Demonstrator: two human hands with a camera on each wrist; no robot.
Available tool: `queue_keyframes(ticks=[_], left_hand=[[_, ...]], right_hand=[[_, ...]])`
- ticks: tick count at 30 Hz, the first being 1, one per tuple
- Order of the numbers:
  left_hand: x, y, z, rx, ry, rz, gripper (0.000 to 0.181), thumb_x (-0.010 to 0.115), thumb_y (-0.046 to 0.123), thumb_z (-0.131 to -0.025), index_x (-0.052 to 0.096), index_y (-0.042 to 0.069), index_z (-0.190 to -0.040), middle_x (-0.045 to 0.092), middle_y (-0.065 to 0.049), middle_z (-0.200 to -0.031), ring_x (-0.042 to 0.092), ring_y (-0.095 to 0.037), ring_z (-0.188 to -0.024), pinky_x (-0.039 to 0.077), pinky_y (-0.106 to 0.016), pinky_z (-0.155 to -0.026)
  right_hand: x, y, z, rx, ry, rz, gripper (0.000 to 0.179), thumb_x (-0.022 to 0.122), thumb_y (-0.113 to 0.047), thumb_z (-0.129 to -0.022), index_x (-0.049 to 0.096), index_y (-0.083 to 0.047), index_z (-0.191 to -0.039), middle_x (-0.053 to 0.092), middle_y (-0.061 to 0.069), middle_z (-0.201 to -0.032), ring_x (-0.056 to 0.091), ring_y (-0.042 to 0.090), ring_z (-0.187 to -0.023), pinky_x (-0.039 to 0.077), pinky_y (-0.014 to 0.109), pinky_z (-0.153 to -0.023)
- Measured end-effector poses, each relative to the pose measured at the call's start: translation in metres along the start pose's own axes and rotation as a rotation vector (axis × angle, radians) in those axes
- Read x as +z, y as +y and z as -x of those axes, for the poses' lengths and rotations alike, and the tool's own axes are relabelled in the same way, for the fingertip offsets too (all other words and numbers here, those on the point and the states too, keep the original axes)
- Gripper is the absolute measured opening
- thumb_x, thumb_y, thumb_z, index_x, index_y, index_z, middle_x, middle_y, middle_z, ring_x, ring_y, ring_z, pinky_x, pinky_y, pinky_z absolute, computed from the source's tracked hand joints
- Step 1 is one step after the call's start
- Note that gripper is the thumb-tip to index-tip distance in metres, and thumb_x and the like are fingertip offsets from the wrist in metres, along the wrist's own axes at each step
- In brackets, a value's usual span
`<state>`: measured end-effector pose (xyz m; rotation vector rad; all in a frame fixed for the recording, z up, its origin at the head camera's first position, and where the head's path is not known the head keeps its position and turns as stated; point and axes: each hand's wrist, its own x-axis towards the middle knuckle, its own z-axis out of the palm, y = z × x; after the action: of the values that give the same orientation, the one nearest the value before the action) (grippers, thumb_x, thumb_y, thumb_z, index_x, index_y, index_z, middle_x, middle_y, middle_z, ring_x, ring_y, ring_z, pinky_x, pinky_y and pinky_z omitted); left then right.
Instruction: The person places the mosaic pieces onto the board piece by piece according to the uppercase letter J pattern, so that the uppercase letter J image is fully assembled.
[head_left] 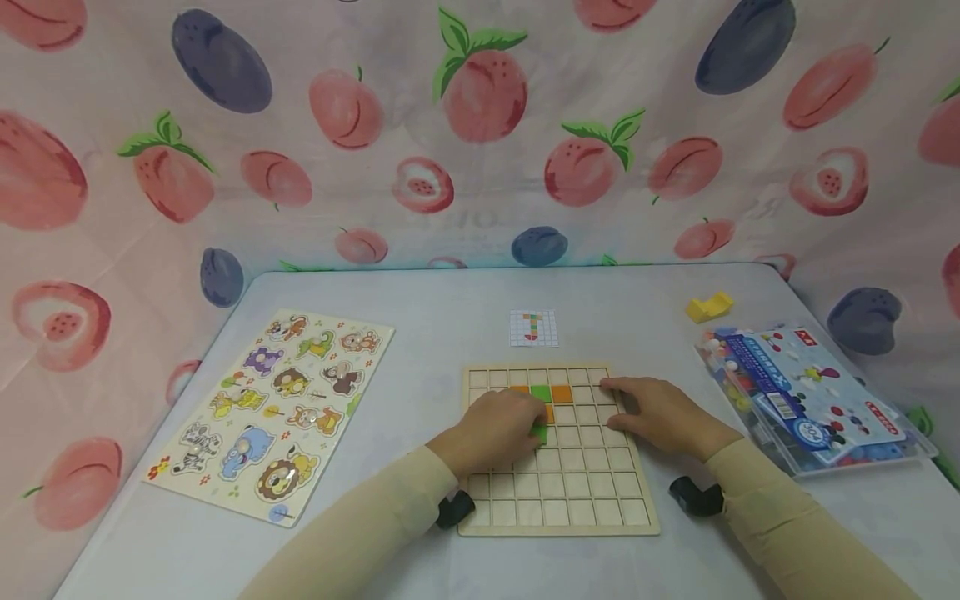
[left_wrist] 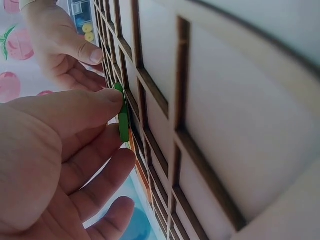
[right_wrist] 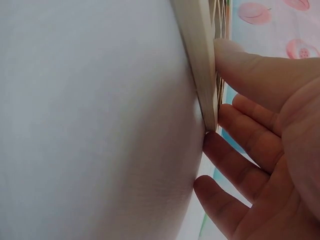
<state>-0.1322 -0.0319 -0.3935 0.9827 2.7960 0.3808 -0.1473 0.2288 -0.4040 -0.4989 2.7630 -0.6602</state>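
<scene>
My left hand [head_left: 491, 427] is over the gridded wooden board [head_left: 558, 531]. Between thumb and forefinger it pinches a green square tile [left_wrist: 123, 117], which is right at the grid slots in the left wrist view. Just beyond the fingers, a green tile [head_left: 541, 393] and an orange tile [head_left: 562, 394] sit in the board's upper rows. More orange shows beside them, partly hidden by the hand. My right hand [head_left: 667, 415] rests at the board's right edge. Its thumb touches the frame [right_wrist: 204, 75], and its fingers are spread loosely along the far corner.
A small pattern card [head_left: 534, 328] with a coloured figure lies behind the board. To the left is an animal puzzle board [head_left: 270, 408]. A clear plastic box [head_left: 817, 400] with a blue printed sheet stands at the right, with a yellow piece [head_left: 708, 307] behind it.
</scene>
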Motion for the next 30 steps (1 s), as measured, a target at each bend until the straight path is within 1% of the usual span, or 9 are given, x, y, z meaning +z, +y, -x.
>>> queue_keyframes(ticks=[6, 13, 20, 26, 30], left_hand=[[0.0012, 0.0018, -0.0029, 0.000, -0.015, -0.010, 0.019, 0.076, 0.021, -0.089, 0.074, 0.016, -0.107, 0.064, 0.011, -0.087, 0.056, -0.007, -0.079, 0.048, -0.028, -0.072], [-0.0010, 0.0052, -0.0035, 0.025, -0.016, -0.025, 0.019, 0.076, 0.020, -0.090, 0.074, 0.015, -0.108, 0.062, 0.011, -0.086, 0.055, -0.007, -0.078, 0.046, -0.025, -0.067], [-0.0022, 0.0077, -0.0043, 0.024, -0.025, -0.034, 0.017, 0.075, 0.021, -0.090, 0.073, 0.014, -0.106, 0.061, 0.011, -0.085, 0.055, -0.007, -0.078, 0.046, -0.026, -0.069], [0.0006, 0.0081, -0.0057, 0.049, -0.010, -0.064, 0.014, 0.076, 0.020, -0.090, 0.073, 0.016, -0.103, 0.064, 0.011, -0.086, 0.055, -0.006, -0.078, 0.047, -0.026, -0.071], [0.0005, 0.0090, -0.0053, 0.053, -0.001, -0.072, 0.012, 0.076, 0.020, -0.089, 0.073, 0.016, -0.100, 0.064, 0.011, -0.086, 0.055, -0.006, -0.077, 0.047, -0.025, -0.071]], right_hand=[[-0.0004, -0.0004, -0.0002, 0.000, -0.004, -0.001, 0.058, 0.072, -0.026, -0.093, 0.053, -0.003, -0.143, 0.051, 0.022, -0.144, 0.042, 0.045, -0.135, 0.034, 0.060, -0.108], [-0.0012, 0.0001, -0.0011, -0.003, -0.005, -0.001, 0.059, 0.072, -0.026, -0.093, 0.053, -0.003, -0.143, 0.051, 0.022, -0.144, 0.042, 0.045, -0.135, 0.034, 0.060, -0.108], [-0.0015, -0.0005, -0.0012, -0.004, -0.003, 0.010, 0.058, 0.073, -0.025, -0.093, 0.053, -0.003, -0.143, 0.052, 0.023, -0.143, 0.043, 0.045, -0.134, 0.034, 0.060, -0.107], [-0.0008, 0.0007, -0.0016, -0.010, -0.002, 0.012, 0.058, 0.073, -0.025, -0.093, 0.053, -0.002, -0.143, 0.052, 0.023, -0.143, 0.044, 0.045, -0.133, 0.035, 0.060, -0.107], [-0.0006, 0.0010, -0.0014, -0.011, -0.002, 0.015, 0.058, 0.073, -0.025, -0.093, 0.053, -0.002, -0.143, 0.052, 0.023, -0.143, 0.044, 0.045, -0.134, 0.035, 0.060, -0.107]])
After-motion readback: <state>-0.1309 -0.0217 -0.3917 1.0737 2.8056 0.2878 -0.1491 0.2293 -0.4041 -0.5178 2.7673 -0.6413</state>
